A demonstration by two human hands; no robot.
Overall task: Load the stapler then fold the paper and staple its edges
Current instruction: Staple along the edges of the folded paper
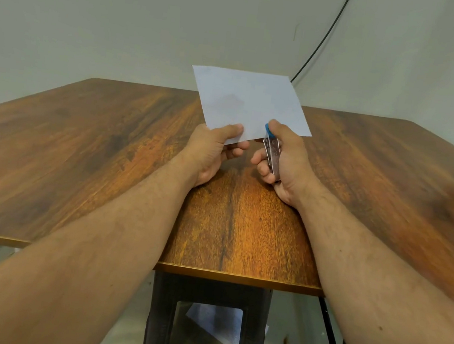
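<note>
So this looks like the stapling step: the paper (250,103) is held up off the table (81,139), tilted away from the camera, with the left hand (211,152) pinching its near edge between thumb and fingers. The right hand (281,161) is wrapped tight around the small stapler (272,151), thumb on the blue cap, and the nose sits right at the paper's lower edge just beside the left thumb. I'd guess the next move is a firm squeeze while the left hand holds the layers lined up. Honestly can't tell if the sheet is folded, since it reads as one flat piece from here, and the stapler's mouth is hidden behind the paper and thumb, so no staples are visible either.
</note>
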